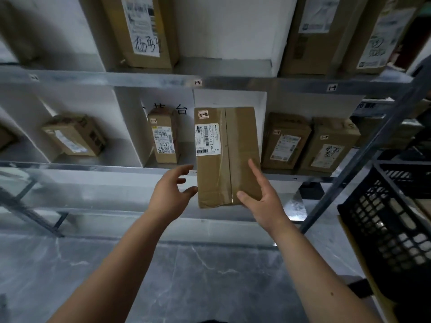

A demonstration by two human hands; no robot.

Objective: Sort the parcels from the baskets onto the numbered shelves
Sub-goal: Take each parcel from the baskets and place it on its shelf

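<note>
Shelving behind; right hand (263, 194) grips parcel (227, 157).

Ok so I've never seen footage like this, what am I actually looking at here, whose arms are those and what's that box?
This is one picture from a camera worn on a person's head, looking forward and down. The two bare arms are the wearer's own. The right hand holds a taped cardboard parcel with a shipping label and a small tag reading 2-2. The left hand is open beside it, fingers spread. Behind are metal shelves with small number tags, holding other parcels. A black plastic basket sits on the right.
</note>
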